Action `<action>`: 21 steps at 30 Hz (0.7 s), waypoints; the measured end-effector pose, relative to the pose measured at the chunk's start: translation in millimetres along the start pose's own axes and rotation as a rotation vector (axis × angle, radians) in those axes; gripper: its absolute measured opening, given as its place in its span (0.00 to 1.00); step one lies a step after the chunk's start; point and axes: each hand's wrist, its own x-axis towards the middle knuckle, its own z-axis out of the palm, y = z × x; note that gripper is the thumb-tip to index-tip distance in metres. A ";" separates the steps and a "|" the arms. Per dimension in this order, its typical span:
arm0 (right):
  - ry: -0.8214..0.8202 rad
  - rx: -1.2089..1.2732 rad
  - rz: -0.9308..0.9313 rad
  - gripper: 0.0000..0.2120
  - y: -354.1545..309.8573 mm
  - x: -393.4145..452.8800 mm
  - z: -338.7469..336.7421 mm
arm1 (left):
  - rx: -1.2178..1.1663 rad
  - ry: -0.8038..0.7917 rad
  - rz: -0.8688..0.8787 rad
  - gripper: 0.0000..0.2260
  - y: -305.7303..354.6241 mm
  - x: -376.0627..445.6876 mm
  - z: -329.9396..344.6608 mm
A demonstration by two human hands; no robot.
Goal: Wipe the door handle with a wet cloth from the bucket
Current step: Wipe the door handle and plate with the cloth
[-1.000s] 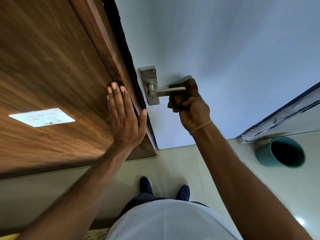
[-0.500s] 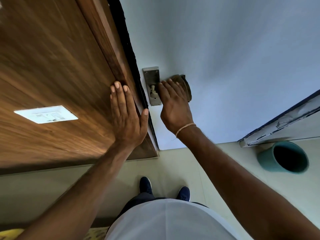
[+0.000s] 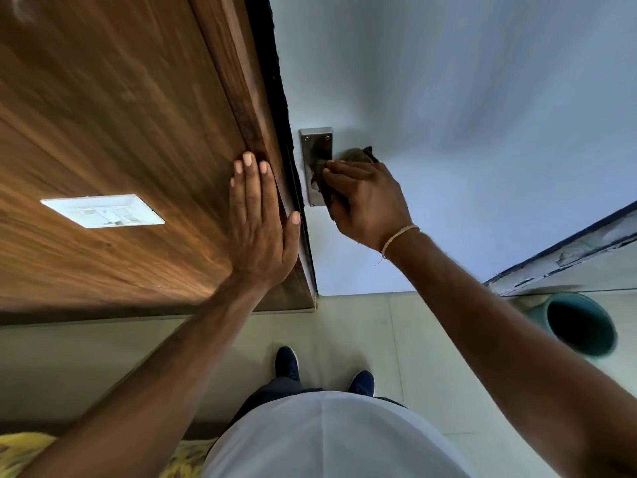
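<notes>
A steel door handle plate point(image 3: 314, 143) is screwed to the pale grey door point(image 3: 448, 115). Its lever is hidden under my right hand point(image 3: 367, 200), which is closed over a dark brownish cloth point(image 3: 358, 155) pressed against the plate's lower half. A bit of cloth pokes out above my fingers. My left hand point(image 3: 260, 224) lies flat, fingers together, on the brown wooden panel point(image 3: 120, 132) beside the door edge. A teal bucket point(image 3: 579, 326) stands on the floor at the right.
A white switch plate point(image 3: 101, 210) is set in the wooden panel. Pale floor tiles lie below, with my two dark blue shoes point(image 3: 287, 362). A chipped white ledge point(image 3: 565, 257) runs above the bucket. Yellow fabric point(image 3: 20, 450) shows at the bottom left.
My right hand moved from the lever's outer end inward to the plate, taking the cloth along and covering the lever. My left hand stayed flat on the wood.
</notes>
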 end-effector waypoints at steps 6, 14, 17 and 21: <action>0.093 -0.052 -0.129 0.13 6.7 7.4 27.9 | 0.000 0.002 0.000 0.32 -0.7 0.1 0.9; 0.158 -0.096 -0.179 0.13 42.5 -5.9 19.7 | 0.007 0.016 -0.011 0.33 2.0 -0.2 2.1; 0.211 -0.074 -0.249 0.11 20.6 4.3 36.3 | 0.003 0.016 -0.015 0.33 2.8 -0.1 2.9; 0.208 -0.090 -0.379 0.09 7.7 16.4 52.4 | 0.009 0.008 0.002 0.32 -4.2 -1.5 1.7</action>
